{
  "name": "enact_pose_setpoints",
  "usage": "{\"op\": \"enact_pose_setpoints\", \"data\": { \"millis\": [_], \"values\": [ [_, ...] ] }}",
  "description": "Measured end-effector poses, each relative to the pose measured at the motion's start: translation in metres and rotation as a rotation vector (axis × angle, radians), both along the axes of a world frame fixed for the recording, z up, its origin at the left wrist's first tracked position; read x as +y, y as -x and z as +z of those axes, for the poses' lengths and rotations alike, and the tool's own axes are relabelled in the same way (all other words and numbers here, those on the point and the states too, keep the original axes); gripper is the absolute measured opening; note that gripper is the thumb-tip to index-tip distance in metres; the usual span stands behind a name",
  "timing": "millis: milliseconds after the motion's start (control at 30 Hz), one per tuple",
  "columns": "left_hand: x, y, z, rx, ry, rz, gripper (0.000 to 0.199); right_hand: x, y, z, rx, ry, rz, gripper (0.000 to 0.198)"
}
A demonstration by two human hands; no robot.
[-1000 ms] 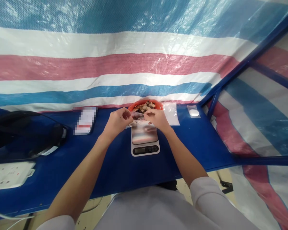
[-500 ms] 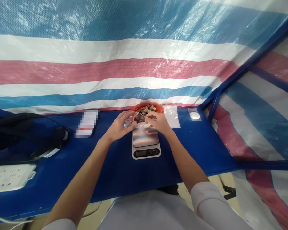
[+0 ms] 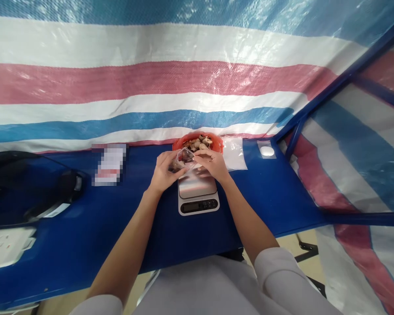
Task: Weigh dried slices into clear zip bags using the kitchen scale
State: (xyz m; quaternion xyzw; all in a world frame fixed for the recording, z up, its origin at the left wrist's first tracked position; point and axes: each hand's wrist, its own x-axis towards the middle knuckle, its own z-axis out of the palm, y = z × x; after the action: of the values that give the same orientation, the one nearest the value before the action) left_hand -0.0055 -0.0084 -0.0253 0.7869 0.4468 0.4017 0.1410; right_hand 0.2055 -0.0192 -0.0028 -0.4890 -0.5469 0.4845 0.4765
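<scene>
Left hand (image 3: 167, 171) and right hand (image 3: 214, 163) pinch a clear bag (image 3: 185, 158), which a slip could spill onto the scale (image 3: 197, 189) below.

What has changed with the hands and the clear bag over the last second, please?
The left hand has gone from pinching the clear bag near its edge to curling around its side, and the bag's mouth now gapes open. The right hand stays at the bag's edge. The scale and red container have stayed put.

Power strip (image 3: 7, 248) cropped by left edge; scale display (image 3: 191, 207) too small to read
</scene>
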Motion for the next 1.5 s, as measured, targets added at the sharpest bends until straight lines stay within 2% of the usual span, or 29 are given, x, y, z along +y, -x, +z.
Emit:
{"op": "enact_pose_setpoints", "data": {
  "millis": [200,300,400,533,667,833,967,1200,1333,1500],
  "values": [
    [-0.005,0.002,-0.004,-0.013,-0.022,-0.005,0.056,-0.004,-0.001,-0.006,0.08,0.009,-0.042,0.027],
    [-0.005,0.006,-0.003,-0.036,-0.023,-0.021,0.055,-0.004,-0.003,-0.004,0.064,-0.01,-0.008,0.027],
    [-0.004,0.01,0.001,-0.018,0.023,-0.049,0.063,-0.003,-0.007,-0.002,0.051,-0.044,0.029,0.03],
    [0.0,0.015,0.012,0.091,0.1,-0.073,0.072,-0.001,-0.015,0.001,0.046,-0.108,0.084,0.03],
    [0.007,0.019,0.025,0.146,0.164,-0.094,0.061,0.002,-0.021,0.006,0.01,-0.108,0.077,0.033],
    [0.012,0.022,0.038,0.055,0.253,-0.156,0.045,0.01,-0.02,0.007,0.039,-0.106,0.0,0.038],
    [0.01,0.02,0.046,0.0,0.366,-0.203,0.04,0.015,-0.019,0.005,0.093,-0.11,-0.062,0.036],
    [0.014,0.014,0.06,-0.005,0.42,-0.105,0.043,0.022,-0.031,0.017,0.034,-0.142,-0.181,0.035],
    [0.021,0.007,0.071,0.017,0.395,-0.053,0.041,0.023,-0.029,0.027,-0.01,-0.191,-0.102,0.03],
    [0.028,-0.005,0.084,0.065,0.397,-0.079,0.037,0.031,-0.02,0.031,-0.081,-0.248,-0.037,0.025]
  ]
}}
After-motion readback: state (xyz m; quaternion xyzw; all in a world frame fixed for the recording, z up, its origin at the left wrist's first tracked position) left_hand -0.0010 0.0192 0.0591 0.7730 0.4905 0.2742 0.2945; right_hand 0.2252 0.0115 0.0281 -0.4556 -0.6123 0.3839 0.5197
